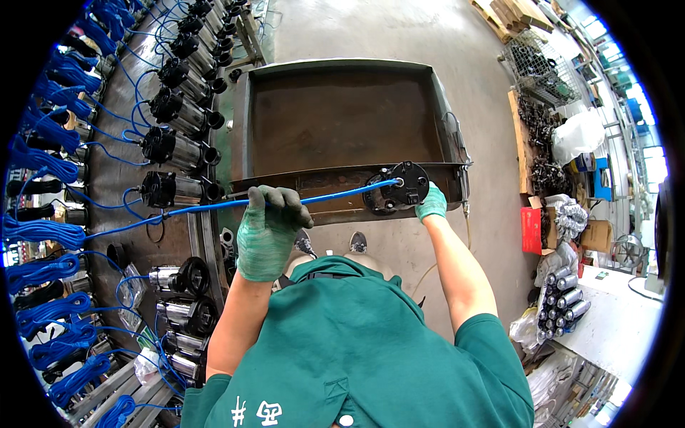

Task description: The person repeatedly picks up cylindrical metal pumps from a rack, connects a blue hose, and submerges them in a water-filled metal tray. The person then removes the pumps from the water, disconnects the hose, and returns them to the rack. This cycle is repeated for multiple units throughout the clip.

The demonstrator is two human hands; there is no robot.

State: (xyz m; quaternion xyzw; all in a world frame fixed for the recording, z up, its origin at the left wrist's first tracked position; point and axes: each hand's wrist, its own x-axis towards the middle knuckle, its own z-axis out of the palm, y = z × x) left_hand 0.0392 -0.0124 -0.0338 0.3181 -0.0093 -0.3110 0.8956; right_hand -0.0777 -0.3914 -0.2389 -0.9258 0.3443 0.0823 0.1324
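A submersible pump (408,184) with a round black top is at the near edge of a metal tank. A blue cable (335,195) runs from its top leftward across my front. My right hand (432,203), in a green glove, is closed round the right side of the pump; part of its fingers is hidden behind it. My left hand (265,232), in a green glove with dark grey fingertips, is bent over the cable, which passes beneath its fingers. Its thumb and the grip itself are partly hidden.
The rectangular tank (437,107) holds brownish liquid. To my left, a bench (118,192) carries rows of steel-and-black pumps (171,148) and coiled blue cables (44,232). At right are a wire basket (546,68), a red box (531,227) and a white table (614,314) with metal cylinders.
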